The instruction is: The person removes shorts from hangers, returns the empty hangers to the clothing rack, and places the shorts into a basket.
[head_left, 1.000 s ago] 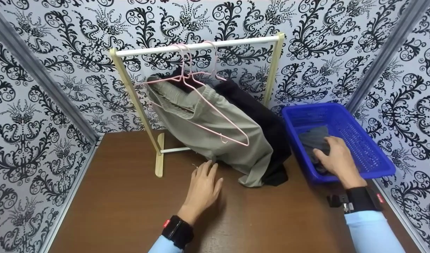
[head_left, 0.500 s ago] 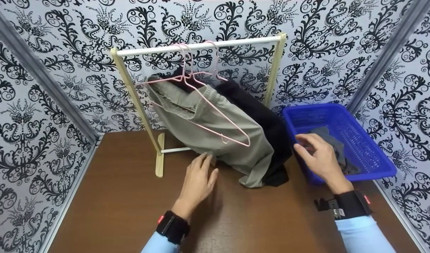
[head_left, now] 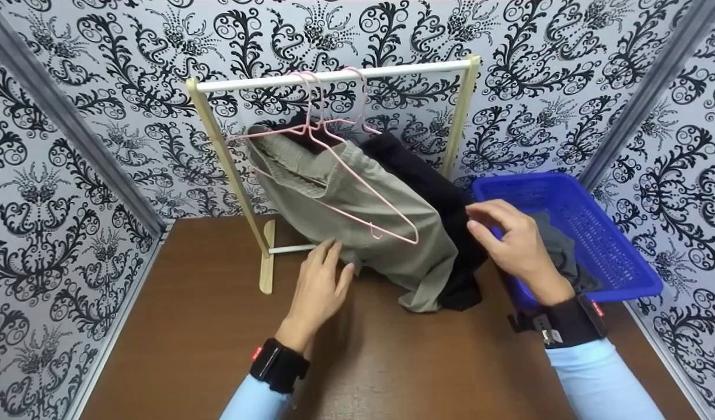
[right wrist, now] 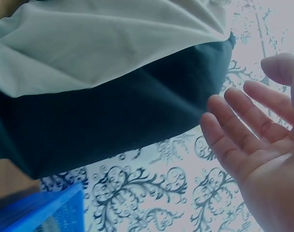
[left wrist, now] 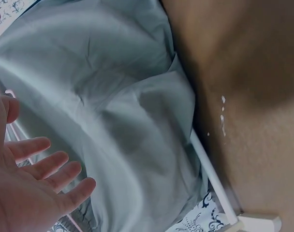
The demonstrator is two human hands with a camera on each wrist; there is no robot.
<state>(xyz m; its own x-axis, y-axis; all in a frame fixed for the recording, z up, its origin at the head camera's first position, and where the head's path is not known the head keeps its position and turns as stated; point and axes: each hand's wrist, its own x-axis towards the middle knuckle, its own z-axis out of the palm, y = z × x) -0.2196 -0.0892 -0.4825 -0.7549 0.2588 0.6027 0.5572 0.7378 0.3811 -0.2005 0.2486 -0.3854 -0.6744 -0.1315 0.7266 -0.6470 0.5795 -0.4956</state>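
open left hand (head_left: 319,286) by smooth grey cloth (head_left: 357,216), right hand (head_left: 512,245) by black cloth (head_left: 445,198).

Right hand (head_left: 512,242) now out of the blue basket (head_left: 620,233), up beside the black garment (head_left: 445,198), fingers loose, holding nothing. Left hand (head_left: 319,286) slid forward on the counter (head_left: 188,326), fingertips now at the grey trousers' (head_left: 357,216) hem.

Blue basket (head_left: 620,256) with grey cloth (head_left: 558,248) at right; brown table (head_left: 176,344); patterned wallpaper (head_left: 59,233) all around.
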